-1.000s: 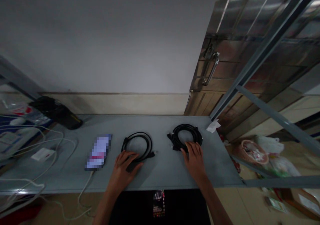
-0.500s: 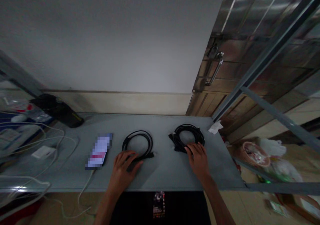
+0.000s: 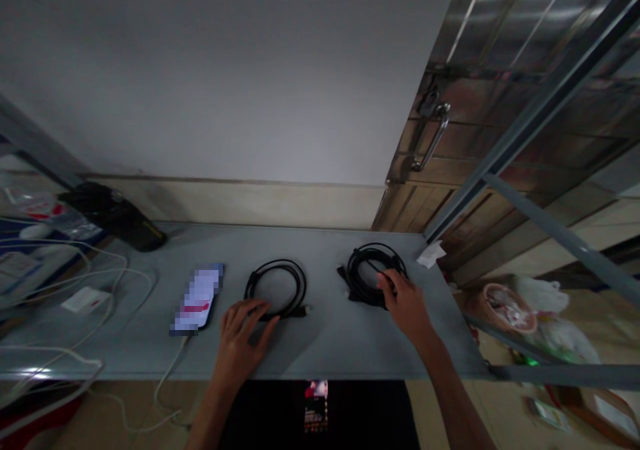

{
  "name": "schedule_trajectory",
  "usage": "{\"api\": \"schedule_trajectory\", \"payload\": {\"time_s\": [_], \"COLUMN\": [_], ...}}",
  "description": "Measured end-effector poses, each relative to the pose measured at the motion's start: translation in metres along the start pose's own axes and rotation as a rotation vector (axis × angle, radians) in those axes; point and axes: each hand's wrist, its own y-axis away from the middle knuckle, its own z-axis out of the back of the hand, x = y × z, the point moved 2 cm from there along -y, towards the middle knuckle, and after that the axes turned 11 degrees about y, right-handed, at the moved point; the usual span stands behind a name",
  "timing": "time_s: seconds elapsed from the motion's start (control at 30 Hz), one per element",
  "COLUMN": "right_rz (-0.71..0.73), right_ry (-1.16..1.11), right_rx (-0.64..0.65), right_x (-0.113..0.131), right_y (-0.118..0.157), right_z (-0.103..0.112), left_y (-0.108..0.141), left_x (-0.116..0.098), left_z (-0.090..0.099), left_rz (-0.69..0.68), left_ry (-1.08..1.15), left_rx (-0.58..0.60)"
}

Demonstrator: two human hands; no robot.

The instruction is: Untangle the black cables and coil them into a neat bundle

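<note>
A thin coil of black cable (image 3: 301,283) lies on the grey shelf (image 3: 320,357). My left hand (image 3: 244,333) rests at its lower left edge, thumb and fingers apart. To the right is a thicker coil of black cable (image 3: 356,283), with plugs at its left side. My right hand (image 3: 403,303) is at the right side of this coil, its thumb and fingertips pinched on a strand of the cable. The other fingers are curled and partly hidden.
A phone (image 3: 197,300) with a white cable, a white charger (image 3: 86,300) and a black bottle (image 3: 117,218) are on the left. White paper (image 3: 431,254) lies at the shelf's right corner, beside a metal post (image 3: 463,200). A wall stands behind.
My right hand has moved slightly up and its fingers have closed in on the thick coil, where a strand is now raised. My left hand has shifted a little left.
</note>
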Motion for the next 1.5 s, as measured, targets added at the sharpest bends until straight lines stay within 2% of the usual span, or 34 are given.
{"api": "schedule_trajectory", "payload": {"time_s": [0.17, 0.27, 0.37, 0.5, 0.6, 0.8, 0.93, 1.1, 1.23, 1.37, 1.5], "right_rz": [0.160, 0.194, 0.226, 0.271, 0.252, 0.292, 0.296, 0.238, 0.085, -0.095, -0.158], "right_ry": [0.153, 0.214, 0.231, 0.282, 0.333, 0.281, 0.234, 0.176, 0.117, 0.011, -0.115], "right_rx": [0.111, 0.156, 0.176, 0.156, 0.143, 0.180, 0.161, 0.092, 0.012, -0.056, -0.061], "right_x": [0.010, 0.008, 0.001, -0.004, -0.009, -0.023, -0.023, -0.020, -0.019, -0.019, -0.014], "right_y": [0.013, 0.021, 0.022, 0.016, 0.013, 0.020, 0.018, 0.004, -0.010, -0.025, -0.034], "right_z": [-0.034, -0.046, -0.043, -0.026, -0.016, -0.017, -0.014, -0.006, -0.001, 0.013, 0.027], "left_y": [-0.001, -0.001, 0.000, 0.000, 0.000, -0.002, -0.002, -0.002, -0.002, -0.001, -0.001], "left_x": [-0.002, -0.003, -0.004, -0.004, -0.004, -0.007, -0.007, -0.006, -0.006, -0.004, -0.004], "left_z": [0.000, 0.001, 0.001, 0.001, 0.001, 0.002, 0.002, 0.002, 0.003, 0.003, 0.003], "left_rz": [-0.019, -0.027, -0.082, -0.129, -0.150, -0.169, -0.170, -0.177, -0.168, -0.158, -0.159], "left_ry": [-0.011, -0.023, -0.051, -0.101, -0.129, -0.143, -0.143, -0.143, -0.137, -0.144, -0.146], "left_rx": [-0.006, 0.000, 0.000, 0.026, 0.035, 0.032, 0.033, 0.015, 0.011, 0.015, 0.016]}}
